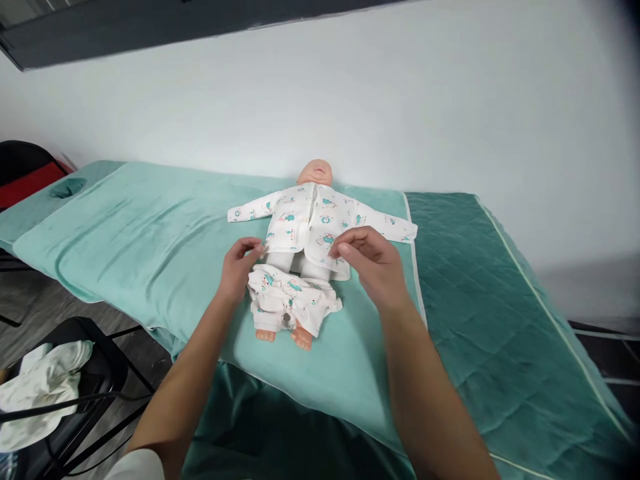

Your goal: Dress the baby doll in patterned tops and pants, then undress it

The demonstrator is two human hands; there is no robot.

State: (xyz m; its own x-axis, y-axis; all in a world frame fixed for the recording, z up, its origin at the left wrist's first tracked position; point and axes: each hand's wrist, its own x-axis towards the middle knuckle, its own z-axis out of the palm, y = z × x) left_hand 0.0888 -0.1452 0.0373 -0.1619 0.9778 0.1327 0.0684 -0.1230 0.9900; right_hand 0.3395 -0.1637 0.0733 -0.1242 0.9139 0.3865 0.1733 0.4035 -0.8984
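Note:
A baby doll (317, 172) lies on its back, head toward the wall. It wears a white printed baby shirt (287, 217) with sleeves spread wide and the front edges meeting at the middle. White printed pants (293, 293) are bunched around its lower legs, and bare feet stick out below. At the shirt's lower left corner, my left hand (243, 267) is closed, its fingertips pinching the edge. My right hand (373, 263) is curled over the shirt's lower right front, thumb near the fingers. What lies between those fingertips is hidden.
A light green sheet (150, 227) covers the bed under the doll, with a darker quilted cover (465, 280) on the right. The white wall (450, 100) borders the far side. At lower left, a black chair (107, 360) holds white cloth (50, 383).

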